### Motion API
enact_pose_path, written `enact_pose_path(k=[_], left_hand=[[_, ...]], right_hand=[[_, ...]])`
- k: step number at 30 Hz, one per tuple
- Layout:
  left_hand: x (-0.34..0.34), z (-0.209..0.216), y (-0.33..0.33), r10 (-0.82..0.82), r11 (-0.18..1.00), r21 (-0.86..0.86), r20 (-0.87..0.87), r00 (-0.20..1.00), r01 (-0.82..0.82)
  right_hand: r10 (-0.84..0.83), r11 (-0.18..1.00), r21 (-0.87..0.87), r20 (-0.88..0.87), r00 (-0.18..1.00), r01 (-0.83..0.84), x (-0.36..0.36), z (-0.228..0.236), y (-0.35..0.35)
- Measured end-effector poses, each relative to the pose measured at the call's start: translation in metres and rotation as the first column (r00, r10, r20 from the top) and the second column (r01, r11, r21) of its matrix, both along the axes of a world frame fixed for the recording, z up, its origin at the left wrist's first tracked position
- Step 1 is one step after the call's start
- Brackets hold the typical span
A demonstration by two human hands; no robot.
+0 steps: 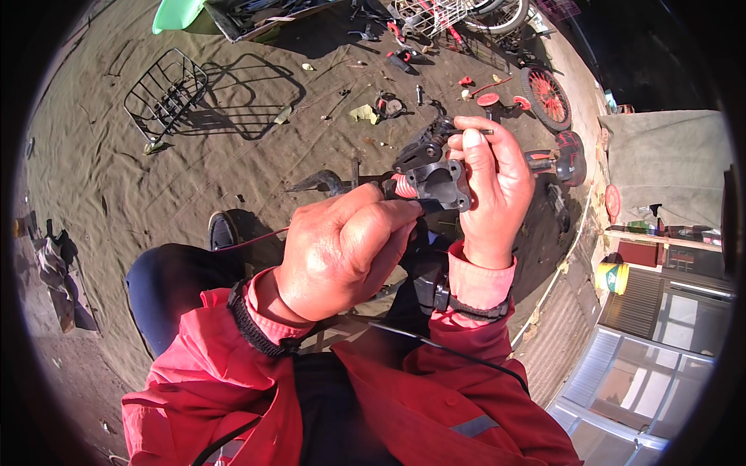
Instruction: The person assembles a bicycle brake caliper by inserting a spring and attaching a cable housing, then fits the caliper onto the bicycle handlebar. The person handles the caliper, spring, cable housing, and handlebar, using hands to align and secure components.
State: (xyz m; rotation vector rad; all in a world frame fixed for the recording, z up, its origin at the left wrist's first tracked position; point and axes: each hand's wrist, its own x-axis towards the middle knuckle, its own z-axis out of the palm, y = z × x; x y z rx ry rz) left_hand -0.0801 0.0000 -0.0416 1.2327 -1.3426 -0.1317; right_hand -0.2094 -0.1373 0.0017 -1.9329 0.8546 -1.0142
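Note:
Between my hands is a black metal clamp point(440, 186) with bolt holes at its corners, much like a bicycle stem. A red coiled piece point(404, 185) shows at its left side. My left hand point(342, 248) is closed against the clamp's lower left; whatever its fingers hold is hidden. My right hand point(497, 182) has its thumb and index finger pinched on a short thin dark rod point(485, 132), above the clamp. Its palm side lies against the clamp's right edge. Just beyond is a jointed black part point(423, 147), whose link to the clamp I cannot make out.
A black wire basket point(165, 95) stands on the brown ground cloth point(101, 179) at far left. A red-spoked wheel point(546, 99) and a red-black power tool point(570, 158) lie right. Loose parts, a green basin point(177, 14) and a white wire basket point(429, 17) are farther off.

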Motion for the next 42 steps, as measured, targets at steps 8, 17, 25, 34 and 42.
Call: enact_pose_path(k=[8, 17, 25, 34, 42], left_hand=[[0.002, -0.001, -0.001, -0.007, 1.000, -0.001, -0.008, 1.000, 0.007], [0.001, -0.004, -0.003, 0.044, 0.999, -0.013, 0.008, 0.999, -0.044], [-0.004, -0.004, -0.005, 0.098, 0.995, 0.017, -0.009, 0.995, -0.097], [-0.005, -0.001, -0.004, 0.090, 0.995, 0.045, -0.053, 0.995, -0.088], [-0.015, -0.008, -0.009, 0.078, 0.995, 0.075, -0.305, 0.949, -0.058]], right_hand=[[0.023, 0.999, 0.021, 0.029, 0.999, -0.024, 0.000, -0.001, -0.001], [0.012, 0.998, 0.067, 0.066, 0.998, -0.017, 0.001, -0.001, 0.001], [0.003, 0.998, 0.055, 0.047, 0.999, -0.005, 0.001, -0.001, 0.000], [-0.052, 0.996, 0.069, 0.018, 0.999, 0.050, 0.001, -0.001, -0.001], [-0.066, 0.995, 0.071, 0.023, 0.998, 0.064, 0.005, 0.000, -0.005]])
